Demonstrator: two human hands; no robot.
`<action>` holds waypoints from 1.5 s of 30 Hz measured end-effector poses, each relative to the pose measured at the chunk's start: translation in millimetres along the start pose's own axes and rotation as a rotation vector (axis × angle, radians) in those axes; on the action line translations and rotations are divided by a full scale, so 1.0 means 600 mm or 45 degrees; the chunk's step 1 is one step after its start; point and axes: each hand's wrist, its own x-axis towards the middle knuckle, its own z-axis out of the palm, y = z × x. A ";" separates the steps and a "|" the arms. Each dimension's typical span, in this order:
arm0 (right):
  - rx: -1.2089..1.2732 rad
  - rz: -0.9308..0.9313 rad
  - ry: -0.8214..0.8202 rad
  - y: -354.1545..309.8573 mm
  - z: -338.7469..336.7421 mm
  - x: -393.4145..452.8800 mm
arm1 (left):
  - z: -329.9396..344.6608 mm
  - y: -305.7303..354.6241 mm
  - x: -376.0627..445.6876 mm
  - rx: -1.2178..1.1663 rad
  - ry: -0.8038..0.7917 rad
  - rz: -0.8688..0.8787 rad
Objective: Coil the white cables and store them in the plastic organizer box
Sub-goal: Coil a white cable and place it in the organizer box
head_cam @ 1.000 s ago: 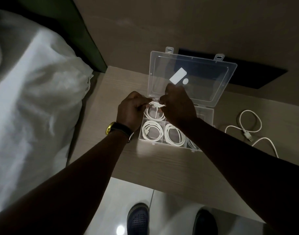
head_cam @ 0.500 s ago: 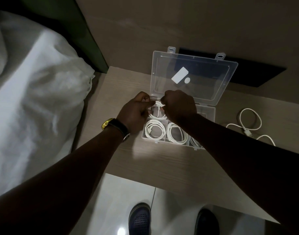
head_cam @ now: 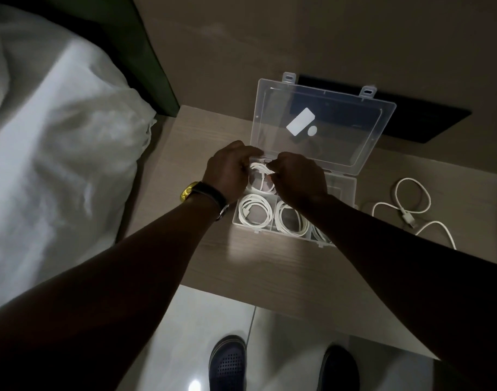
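Observation:
A clear plastic organizer box (head_cam: 344,190) stands on the wooden table with its lid (head_cam: 326,128) propped open. My left hand (head_cam: 230,172) and my right hand (head_cam: 299,179) meet over the box's back left compartment, both pinching a coiled white cable (head_cam: 260,174) that sits in or just above it. Coiled cables fill the front compartments, one at the left (head_cam: 254,213) and one beside it (head_cam: 292,221). A third coil is mostly hidden under my right forearm. A loose white cable (head_cam: 410,201) lies uncoiled on the table right of the box.
The wooden table (head_cam: 269,266) ends at a front edge above a tiled floor, where my two dark shoes (head_cam: 227,362) stand. A bed with white sheets (head_cam: 58,165) borders the table's left side. A dark flat panel (head_cam: 410,119) lies behind the box against the wall.
Both hands stayed together over the back left compartment, shifting slightly while handling the coil. The camera view drifted a little; the loose cable has not moved.

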 end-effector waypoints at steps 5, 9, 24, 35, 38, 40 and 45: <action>0.019 -0.040 0.011 0.005 0.002 0.002 | -0.003 -0.001 0.009 0.083 -0.123 0.091; 0.053 0.025 0.016 0.002 -0.002 0.003 | -0.005 0.004 0.014 0.175 -0.090 0.144; -0.040 0.020 0.056 0.003 0.005 -0.006 | -0.031 -0.025 0.009 0.342 -0.340 0.325; -0.340 -0.191 -0.079 -0.003 -0.021 -0.001 | -0.001 0.011 0.007 0.547 -0.351 0.195; -0.328 -0.130 -0.071 -0.008 -0.026 0.007 | 0.003 0.017 0.005 0.607 -0.343 0.180; -0.344 -0.110 -0.055 -0.010 -0.024 0.007 | 0.005 0.021 0.000 0.629 -0.319 0.150; -0.401 -0.223 -0.035 -0.023 -0.023 0.009 | 0.007 0.040 -0.006 0.618 -0.350 -0.002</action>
